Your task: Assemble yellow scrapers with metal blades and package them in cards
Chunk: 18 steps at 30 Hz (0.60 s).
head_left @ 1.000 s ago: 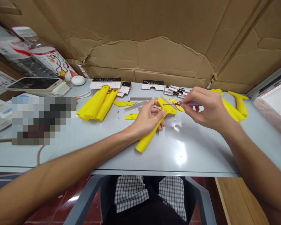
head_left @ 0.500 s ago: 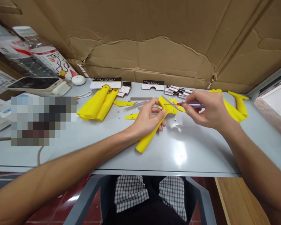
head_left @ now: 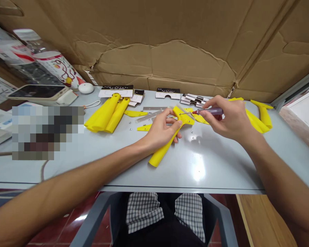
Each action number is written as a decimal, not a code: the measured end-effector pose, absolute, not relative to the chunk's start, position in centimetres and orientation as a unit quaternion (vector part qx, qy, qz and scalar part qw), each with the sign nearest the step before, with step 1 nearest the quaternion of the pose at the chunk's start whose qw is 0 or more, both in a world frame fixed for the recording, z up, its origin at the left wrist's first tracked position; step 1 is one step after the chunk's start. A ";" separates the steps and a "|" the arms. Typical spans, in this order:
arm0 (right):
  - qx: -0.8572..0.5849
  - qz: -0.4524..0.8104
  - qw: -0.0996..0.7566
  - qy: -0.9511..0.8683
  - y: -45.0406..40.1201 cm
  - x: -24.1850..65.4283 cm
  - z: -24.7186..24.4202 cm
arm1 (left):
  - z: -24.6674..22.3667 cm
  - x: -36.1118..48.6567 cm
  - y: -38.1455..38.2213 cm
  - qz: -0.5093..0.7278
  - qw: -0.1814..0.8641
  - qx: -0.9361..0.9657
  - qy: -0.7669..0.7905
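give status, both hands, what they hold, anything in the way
Left hand gripping yellow plastic T-shaped handle. Right hand holding purple-handled metal screwdriver, tip at handle's head. Small silver metal nuts lying nearby; nothing visibly blocking screwdriver.

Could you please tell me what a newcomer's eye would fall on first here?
Probably the bright yellow handle in the left hand, near the middle of the view, with the screwdriver in the right hand pointed at its wider end. Next would likely come the creased cardboard rising behind the table, then more yellow pieces lying left of the hands.
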State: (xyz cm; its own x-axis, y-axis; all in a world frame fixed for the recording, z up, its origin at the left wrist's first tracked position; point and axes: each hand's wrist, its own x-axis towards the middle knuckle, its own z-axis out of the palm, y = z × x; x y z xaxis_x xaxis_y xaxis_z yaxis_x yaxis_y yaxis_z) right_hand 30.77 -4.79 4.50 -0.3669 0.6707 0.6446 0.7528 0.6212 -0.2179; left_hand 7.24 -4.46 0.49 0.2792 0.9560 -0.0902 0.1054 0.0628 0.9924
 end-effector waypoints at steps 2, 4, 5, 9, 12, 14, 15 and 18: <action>-0.424 -0.051 0.362 -0.829 -4.9 30.7 4.6 | 0.5 7.2 -4.4 0.378 0.560 0.570 0.466; -0.415 -0.045 0.366 -0.832 -5.0 30.6 4.6 | 0.5 7.2 -4.4 0.378 0.559 0.568 0.471; -0.414 -0.044 0.366 -0.832 -5.0 30.6 4.5 | 0.5 7.3 -4.4 0.377 0.558 0.566 0.475; -0.432 -0.083 0.365 -0.820 -4.4 30.8 4.0 | 0.7 7.3 -4.5 0.374 0.554 0.564 0.486; -0.449 -0.116 0.364 -0.808 -4.1 31.0 3.9 | 0.9 7.3 -4.6 0.366 0.552 0.574 0.481; -0.452 -0.115 0.361 -0.808 -4.3 31.0 4.1 | 0.9 7.3 -4.7 0.365 0.550 0.578 0.480; -0.449 -0.107 0.360 -0.811 -4.4 30.9 4.2 | 0.9 7.3 -4.7 0.367 0.548 0.578 0.480; -0.427 -0.066 0.355 -0.829 -5.0 30.6 4.5 | 0.9 7.3 -4.6 0.380 0.537 0.579 0.482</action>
